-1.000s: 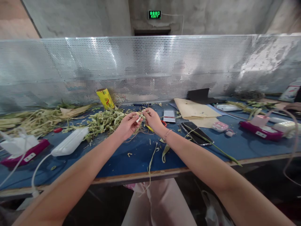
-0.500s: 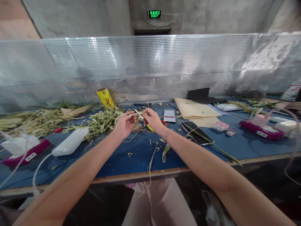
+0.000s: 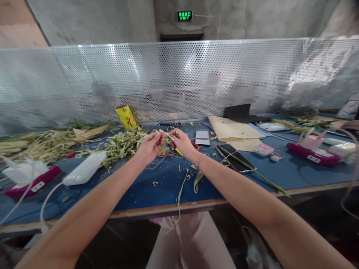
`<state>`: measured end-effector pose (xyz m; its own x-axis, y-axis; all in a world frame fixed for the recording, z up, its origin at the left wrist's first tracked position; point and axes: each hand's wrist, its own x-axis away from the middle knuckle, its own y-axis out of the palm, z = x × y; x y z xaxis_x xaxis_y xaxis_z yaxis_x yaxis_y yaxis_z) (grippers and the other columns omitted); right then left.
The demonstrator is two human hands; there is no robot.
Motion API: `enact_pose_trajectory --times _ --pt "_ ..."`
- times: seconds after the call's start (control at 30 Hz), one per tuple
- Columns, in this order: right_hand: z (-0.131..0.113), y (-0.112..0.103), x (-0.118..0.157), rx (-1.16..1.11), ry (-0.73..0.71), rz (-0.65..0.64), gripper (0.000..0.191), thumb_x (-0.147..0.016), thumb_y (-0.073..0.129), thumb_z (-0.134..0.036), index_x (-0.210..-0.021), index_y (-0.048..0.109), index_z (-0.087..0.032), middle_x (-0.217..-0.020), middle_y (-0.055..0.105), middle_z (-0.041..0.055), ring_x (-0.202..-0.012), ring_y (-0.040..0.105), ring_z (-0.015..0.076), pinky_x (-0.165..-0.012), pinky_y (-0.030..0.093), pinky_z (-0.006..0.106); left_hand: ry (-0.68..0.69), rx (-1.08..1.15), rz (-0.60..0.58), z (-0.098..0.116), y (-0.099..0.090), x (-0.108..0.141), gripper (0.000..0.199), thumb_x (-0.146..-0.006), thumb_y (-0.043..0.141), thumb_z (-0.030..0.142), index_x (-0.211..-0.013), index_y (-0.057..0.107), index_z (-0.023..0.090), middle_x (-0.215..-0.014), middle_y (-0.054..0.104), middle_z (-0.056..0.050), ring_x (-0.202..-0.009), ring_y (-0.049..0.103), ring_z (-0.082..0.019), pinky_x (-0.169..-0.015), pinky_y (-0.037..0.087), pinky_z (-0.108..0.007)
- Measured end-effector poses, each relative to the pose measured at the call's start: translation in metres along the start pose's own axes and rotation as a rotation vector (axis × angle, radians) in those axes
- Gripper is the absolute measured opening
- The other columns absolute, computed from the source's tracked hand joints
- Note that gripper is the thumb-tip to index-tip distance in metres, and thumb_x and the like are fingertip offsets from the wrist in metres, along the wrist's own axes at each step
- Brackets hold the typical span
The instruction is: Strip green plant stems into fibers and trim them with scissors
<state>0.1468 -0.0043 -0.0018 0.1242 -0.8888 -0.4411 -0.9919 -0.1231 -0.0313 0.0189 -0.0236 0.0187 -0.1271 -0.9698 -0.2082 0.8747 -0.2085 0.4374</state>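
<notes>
My left hand (image 3: 152, 146) and my right hand (image 3: 181, 143) meet above the middle of the blue table. Both pinch a thin pale plant strip (image 3: 167, 135), which spans the small gap between my fingertips. Just left of my left hand lies a pile of knotted green-white plant pieces (image 3: 119, 145). Beneath my right wrist, scissors with orange and yellow handles (image 3: 195, 146) show only in part. Loose strips (image 3: 183, 186) lie on the table in front of my hands, one hanging over the edge.
Along the back runs a perforated metal screen (image 3: 179, 82). At left are dried husks (image 3: 53, 140), a yellow tube (image 3: 126, 117), a white power bank (image 3: 85, 170) and a purple power strip (image 3: 36, 181). Rightward lie a phone (image 3: 235, 158), brown paper (image 3: 234, 129) and another purple power strip (image 3: 314, 154).
The strip between my fingers has turned and now looks narrower, slanting down to the right. My left fingers have closed up a little. The things on the table stay in place.
</notes>
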Motion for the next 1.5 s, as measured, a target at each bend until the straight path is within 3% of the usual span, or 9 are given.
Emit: enact_pose_trajectory --times 0.13,0.2,0.27,0.37,0.57,0.83,1.17,1.5 --pt "-0.003 0.000 0.005 0.114 -0.060 0.007 0.009 -0.077 0.045 -0.027 -0.073 0.042 -0.020 -0.052 0.042 -0.0071 -0.042 0.042 0.0072 -0.043 0.035 0.020 -0.015 -0.058 -0.004 0.000 -0.001 0.000 0.008 -0.067 0.065 0.017 -0.064 0.061 0.011 -0.059 0.061 0.000 -0.051 0.053 -0.003 -0.051 0.044 -0.014" --pt "-0.005 -0.002 0.007 0.213 -0.167 0.049 0.005 -0.076 0.046 -0.022 -0.080 0.045 -0.020 -0.066 0.049 -0.0033 -0.050 0.046 0.0077 -0.050 0.039 0.022 -0.035 -0.071 -0.027 0.000 -0.002 0.000 0.010 -0.066 0.067 0.018 -0.064 0.060 0.011 -0.059 0.060 0.000 -0.050 0.053 -0.003 -0.051 0.044 -0.015" --pt "-0.006 -0.004 0.007 0.313 -0.305 0.083 0.016 -0.073 0.047 -0.015 -0.088 0.048 -0.019 -0.087 0.052 0.0026 -0.060 0.048 0.0081 -0.058 0.043 0.024 -0.057 -0.070 -0.051 0.001 -0.005 0.000 0.011 -0.064 0.067 0.018 -0.064 0.059 0.011 -0.058 0.059 0.000 -0.051 0.053 -0.004 -0.052 0.044 -0.015" --pt "-0.005 -0.009 0.006 0.405 -0.436 0.019 0.021 -0.072 0.046 -0.010 -0.090 0.053 -0.018 -0.100 0.049 0.0073 -0.069 0.050 0.0096 -0.062 0.045 0.025 -0.070 -0.061 -0.056 0.002 -0.008 -0.002 0.010 -0.064 0.066 0.016 -0.062 0.057 0.012 -0.056 0.058 0.001 -0.050 0.052 -0.004 -0.050 0.042 -0.016" --pt "0.002 -0.016 0.000 0.385 -0.465 -0.142 0.014 -0.073 0.049 -0.014 -0.085 0.056 -0.018 -0.089 0.055 0.0047 -0.076 0.055 0.0116 -0.068 0.048 0.027 -0.064 -0.075 0.006 0.004 -0.010 -0.003 0.009 -0.063 0.065 0.013 -0.059 0.056 0.012 -0.053 0.055 0.001 -0.047 0.049 -0.004 -0.048 0.040 -0.016" --pt "0.000 -0.015 0.002 0.465 -0.518 -0.097 0.013 -0.077 0.047 -0.018 -0.085 0.058 -0.017 -0.083 0.057 0.0053 -0.075 0.054 0.0129 -0.070 0.046 0.029 -0.006 -0.111 0.008 0.001 -0.007 -0.003 0.013 -0.061 0.070 0.019 -0.062 0.060 0.011 -0.054 0.057 0.000 -0.049 0.050 -0.004 -0.050 0.041 -0.016" --pt "-0.001 -0.020 0.001 0.605 -0.793 -0.093 0.016 -0.079 0.046 -0.014 -0.077 0.061 -0.017 -0.079 0.059 0.0053 -0.076 0.055 0.0130 -0.070 0.045 0.027 -0.012 -0.165 -0.021 -0.001 -0.010 -0.003 0.017 -0.049 0.076 0.019 -0.056 0.063 0.011 -0.050 0.056 0.001 -0.047 0.049 -0.004 -0.048 0.039 -0.016" --pt "-0.007 -0.009 0.010 0.581 -0.787 -0.084 0.012 -0.080 0.050 -0.023 -0.072 0.058 -0.018 -0.076 0.059 0.0037 -0.077 0.054 0.0127 -0.074 0.044 0.027 0.055 -0.234 0.030 -0.003 -0.008 -0.002 0.017 -0.048 0.074 0.020 -0.057 0.062 0.012 -0.053 0.058 0.001 -0.049 0.048 -0.005 -0.048 0.037 -0.017"
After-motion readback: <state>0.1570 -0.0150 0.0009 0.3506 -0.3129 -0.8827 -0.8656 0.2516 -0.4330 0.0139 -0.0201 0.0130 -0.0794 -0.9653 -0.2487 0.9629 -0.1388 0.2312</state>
